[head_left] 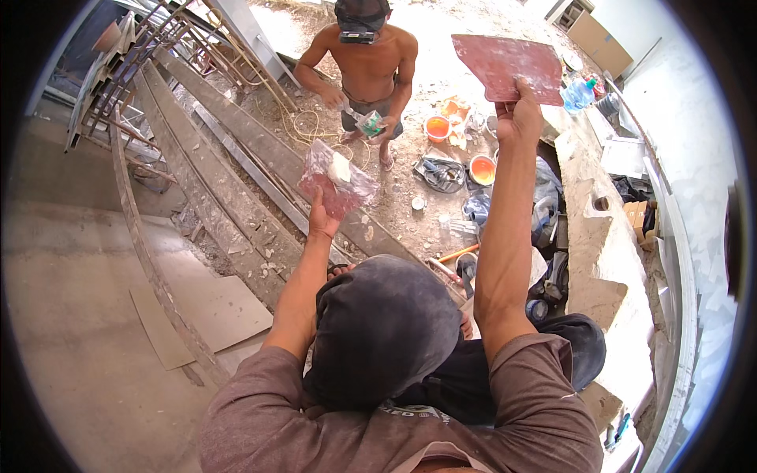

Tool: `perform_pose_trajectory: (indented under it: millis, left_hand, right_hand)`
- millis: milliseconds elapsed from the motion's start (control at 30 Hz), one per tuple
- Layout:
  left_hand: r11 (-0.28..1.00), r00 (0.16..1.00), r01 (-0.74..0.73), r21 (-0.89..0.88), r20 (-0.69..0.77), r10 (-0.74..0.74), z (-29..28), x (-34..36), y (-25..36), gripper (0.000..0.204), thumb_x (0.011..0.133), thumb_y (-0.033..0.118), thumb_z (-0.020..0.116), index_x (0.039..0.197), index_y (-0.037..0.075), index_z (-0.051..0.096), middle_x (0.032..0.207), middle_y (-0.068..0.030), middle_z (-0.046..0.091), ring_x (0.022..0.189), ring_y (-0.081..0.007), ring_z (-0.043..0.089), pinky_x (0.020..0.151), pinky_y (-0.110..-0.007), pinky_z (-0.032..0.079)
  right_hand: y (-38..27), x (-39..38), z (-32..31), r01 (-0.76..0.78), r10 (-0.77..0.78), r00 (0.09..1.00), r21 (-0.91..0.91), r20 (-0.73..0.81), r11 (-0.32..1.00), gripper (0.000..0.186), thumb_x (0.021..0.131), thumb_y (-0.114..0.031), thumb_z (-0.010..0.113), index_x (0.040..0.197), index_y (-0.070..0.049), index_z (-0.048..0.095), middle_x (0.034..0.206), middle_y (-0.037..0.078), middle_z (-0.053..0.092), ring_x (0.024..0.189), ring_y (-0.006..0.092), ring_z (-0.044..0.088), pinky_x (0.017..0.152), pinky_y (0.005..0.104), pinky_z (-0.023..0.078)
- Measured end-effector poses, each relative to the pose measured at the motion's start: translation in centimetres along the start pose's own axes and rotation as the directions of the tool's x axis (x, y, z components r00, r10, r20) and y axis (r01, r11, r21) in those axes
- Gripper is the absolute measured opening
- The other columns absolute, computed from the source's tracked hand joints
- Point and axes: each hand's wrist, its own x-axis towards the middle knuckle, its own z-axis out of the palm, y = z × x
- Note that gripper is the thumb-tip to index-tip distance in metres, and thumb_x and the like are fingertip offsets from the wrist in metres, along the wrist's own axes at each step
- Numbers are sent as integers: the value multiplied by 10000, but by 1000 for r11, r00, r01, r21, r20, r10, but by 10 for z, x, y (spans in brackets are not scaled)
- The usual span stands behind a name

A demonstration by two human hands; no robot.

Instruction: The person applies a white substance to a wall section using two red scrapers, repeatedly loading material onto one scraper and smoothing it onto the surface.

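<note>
My left hand [322,213] grips the lower edge of a small, reddish, white-smeared flat sheet [341,203] that looks like a putty board. On it sits a lump of white paste [339,168]. Raised higher on the right, my right hand [520,118] is closed on the lower edge of a larger red-brown flat sheet [505,65], thinly streaked with white. The two sheets are well apart. My bent knees [386,323], in dark trousers, are below my arms.
Long planks [229,158] run along the left. A co-worker [367,59] stands ahead, holding a green-and-clear packet [369,123]. Orange-lined buckets [482,169], coiled cable [440,173] and plastic bags litter the ground. A broken-edged ledge [599,268] and a pale wall [702,118] lie right.
</note>
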Motion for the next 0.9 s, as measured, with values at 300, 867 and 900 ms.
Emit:
perform_pose_trajectory:
  millis: [300,867,900]
  left_hand:
    - [999,1000,6,-33,2,-6,-2,-3,5,496,1046,374,481,1453,93,445,1443,-92,519,1307,-331,512,1083,-543,439]
    - [1000,999,8,7,-54,-7,5,-7,1,497,1050,370,464,1437,59,457,1419,-107,545,1285,-324,537,1068,-535,452]
    - [1000,998,5,1,-59,-5,0,-6,1,496,1049,370,466,1437,61,458,1417,-106,548,1285,-322,537,1069,-532,451]
  right_hand:
    - [4,-1,2,-2,2,1000,30,6,1000,308,926,-78,659,1211,-3,571,1093,128,652,942,245,668,787,442,585]
    - [3,-1,-1,13,-13,1000,30,2,999,308,926,-66,658,1213,1,569,1110,129,646,945,253,672,788,440,594]
    - [2,-1,1,8,-8,1000,25,5,1000,309,926,-66,658,1214,0,568,1108,128,647,944,253,672,788,440,593]
